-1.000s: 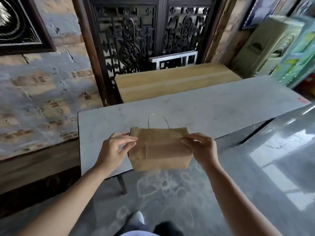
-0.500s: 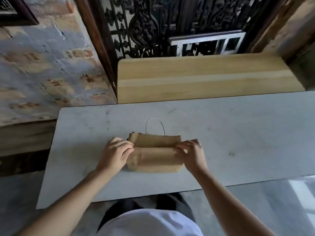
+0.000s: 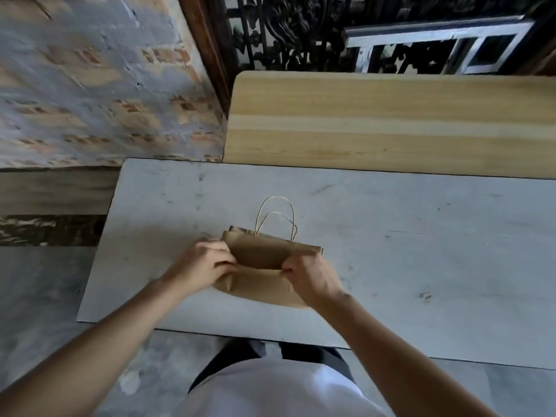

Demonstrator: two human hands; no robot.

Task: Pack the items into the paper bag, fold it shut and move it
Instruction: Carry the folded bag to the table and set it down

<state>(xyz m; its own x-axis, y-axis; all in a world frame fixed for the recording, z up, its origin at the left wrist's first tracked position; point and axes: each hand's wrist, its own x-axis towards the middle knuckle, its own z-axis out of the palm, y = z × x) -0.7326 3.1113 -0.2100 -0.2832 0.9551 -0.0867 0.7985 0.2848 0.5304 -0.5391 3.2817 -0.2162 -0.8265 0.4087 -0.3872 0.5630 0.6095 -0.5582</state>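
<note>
Pinching the folded top of the paper bag (image 3: 264, 266) on the gray counter (image 3: 421, 236), the left hand (image 3: 202, 264) and right hand (image 3: 313, 276) risk the fold springing open if their fingers loosen.

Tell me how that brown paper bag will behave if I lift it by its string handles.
The paper bag would likely sag and unfold: its creased paper looks thin and only the left hand and right hand pinch it shut. The thin handles probably flop. It seems light.
</note>
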